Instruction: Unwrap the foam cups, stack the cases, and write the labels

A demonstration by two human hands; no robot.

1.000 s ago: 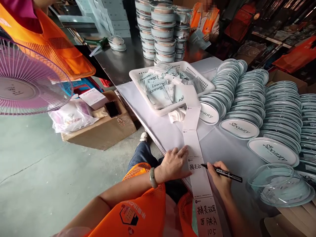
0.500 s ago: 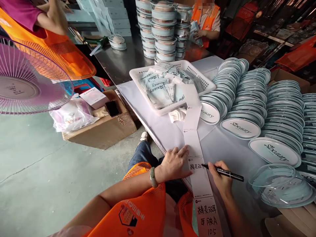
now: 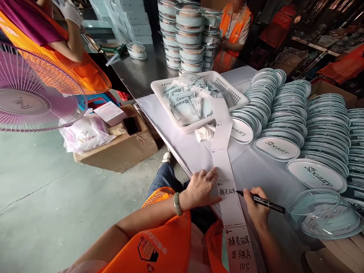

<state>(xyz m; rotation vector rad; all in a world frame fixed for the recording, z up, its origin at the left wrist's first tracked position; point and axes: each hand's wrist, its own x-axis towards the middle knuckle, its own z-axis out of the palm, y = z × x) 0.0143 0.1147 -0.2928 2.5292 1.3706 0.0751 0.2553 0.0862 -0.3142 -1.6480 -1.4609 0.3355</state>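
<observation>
A long strip of white labels (image 3: 231,212) runs down the table's edge toward me, with handwritten black characters on its two nearest labels. My left hand (image 3: 201,189) lies on the strip with fingers spread, pressing it flat beside the upper written label. In my right hand (image 3: 258,208) a black marker pen (image 3: 269,204) is gripped, its tip at the right end of the top line of writing. The strip's far end reaches up to a white plastic basket (image 3: 196,127), which holds several pale "beauty" sachets (image 3: 183,106).
Rows of stacked oval lidded containers (image 3: 280,146) stand to the right, with a clear lidded one (image 3: 327,216) nearest. Tall stacks of round tubs (image 3: 190,41) stand behind. At left are a purple fan (image 3: 28,98), a cardboard box (image 3: 119,151) and a co-worker's orange vest (image 3: 85,72).
Another stroke has finished the last character on the upper label's line. My right hand and the pen have shifted slightly right. My left hand stays in place.
</observation>
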